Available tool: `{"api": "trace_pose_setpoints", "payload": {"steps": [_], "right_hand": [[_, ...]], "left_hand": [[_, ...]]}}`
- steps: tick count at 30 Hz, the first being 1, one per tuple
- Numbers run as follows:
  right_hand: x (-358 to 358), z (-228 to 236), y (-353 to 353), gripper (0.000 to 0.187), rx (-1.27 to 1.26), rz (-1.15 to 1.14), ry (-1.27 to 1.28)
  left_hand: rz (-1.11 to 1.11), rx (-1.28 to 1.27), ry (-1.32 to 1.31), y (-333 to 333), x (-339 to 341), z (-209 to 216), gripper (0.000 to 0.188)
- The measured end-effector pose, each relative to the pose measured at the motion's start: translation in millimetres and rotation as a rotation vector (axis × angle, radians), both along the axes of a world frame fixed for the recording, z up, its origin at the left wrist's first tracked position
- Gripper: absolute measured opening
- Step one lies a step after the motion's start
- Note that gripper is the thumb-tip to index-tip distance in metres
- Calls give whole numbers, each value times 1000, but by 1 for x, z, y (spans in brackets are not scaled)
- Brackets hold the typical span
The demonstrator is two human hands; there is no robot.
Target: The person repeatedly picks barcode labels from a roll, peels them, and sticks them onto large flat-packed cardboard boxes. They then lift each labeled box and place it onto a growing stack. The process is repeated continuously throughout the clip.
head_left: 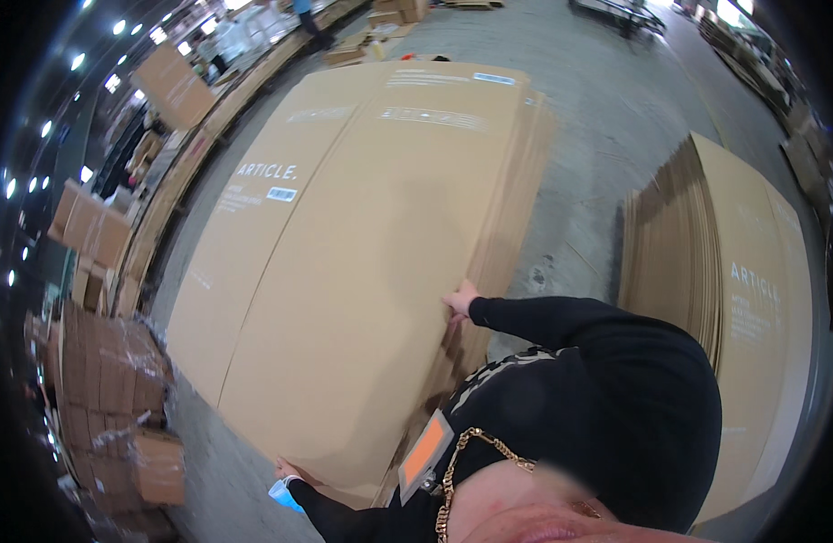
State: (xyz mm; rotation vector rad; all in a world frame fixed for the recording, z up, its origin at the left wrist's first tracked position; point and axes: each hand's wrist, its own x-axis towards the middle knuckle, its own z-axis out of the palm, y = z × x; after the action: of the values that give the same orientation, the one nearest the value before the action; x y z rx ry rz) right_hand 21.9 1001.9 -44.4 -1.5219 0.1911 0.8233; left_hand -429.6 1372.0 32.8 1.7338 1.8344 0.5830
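A large flattened cardboard box (344, 262), brown with white print and small labels, lies on top of a stack of similar sheets (511, 199). At the sheet's right edge, my right hand (461, 300) is closed with the thumb on top and fingers below. My left hand (287, 469) pinches its near-left edge, and its fingers are partly hidden by the board. A blue and white piece (286, 495) that looks like a face mask hangs at my left wrist. Near my left hand the sheet bends slightly, apart from the sheets below.
Another stack of flattened boxes (674, 244) stands on edge to my right. Wrapped cardboard bundles (113, 380) sit at the left. Beyond them runs a long wooden-edged bench or conveyor (199, 145) with cartons. A person (312, 23) stands at the far end. Grey concrete floor (579, 181) separates the stacks.
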Motion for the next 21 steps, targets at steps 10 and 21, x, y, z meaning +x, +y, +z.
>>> {"api": "trace_pose_setpoints", "payload": {"steps": [10,21], "right_hand": [[-61,11,-111,30,-354,323,-378],[-206,7,-476,16,-845,-1117,-547]], "left_hand": [[-679,539,-85,-19,228,10,21],[-2407,-291,57,-560,419,-9,30]]}}
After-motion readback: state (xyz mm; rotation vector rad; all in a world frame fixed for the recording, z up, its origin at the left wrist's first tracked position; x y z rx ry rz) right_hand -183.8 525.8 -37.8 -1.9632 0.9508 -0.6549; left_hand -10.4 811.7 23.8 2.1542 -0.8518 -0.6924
